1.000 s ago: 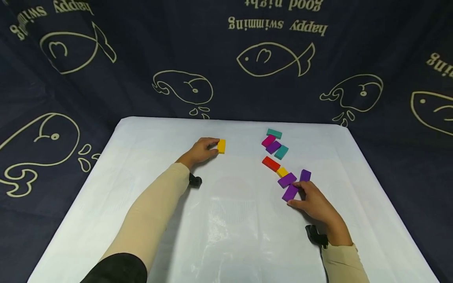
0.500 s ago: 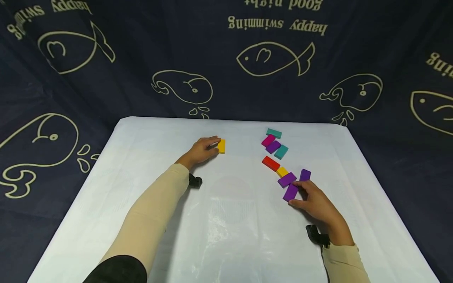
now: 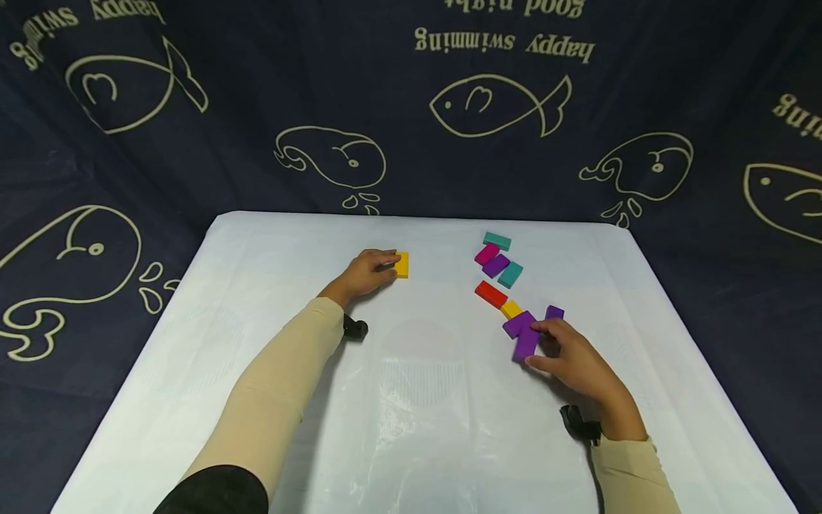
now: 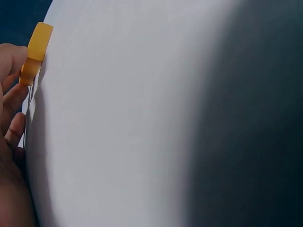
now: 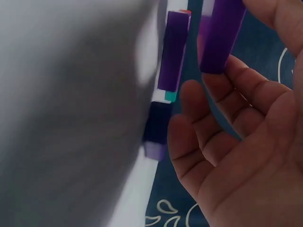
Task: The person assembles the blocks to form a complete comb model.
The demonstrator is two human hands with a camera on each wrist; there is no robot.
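Head view sets the purple block [image 3: 526, 344] well to the right of the yellow block [image 3: 402, 265] and nearer the wearer, the main spacing to judge any move by. The left hand [image 3: 364, 273] pinches the yellow block from its left side, its long axis running toward the far edge of the tabletop [image 3: 424, 414]. The right hand [image 3: 573, 357] pinches the purple block between thumb and fingers, its long axis leaning slightly right at the far end; the right wrist view suggests it is lifted. Just beyond lies a second purple block [image 3: 514, 328]; whether the two touch cannot be told. A broad stretch of white surface separates the hands, giving room leftward, while the red block [image 3: 491, 294] and upper teal block [image 3: 497, 241] crowd the far side.
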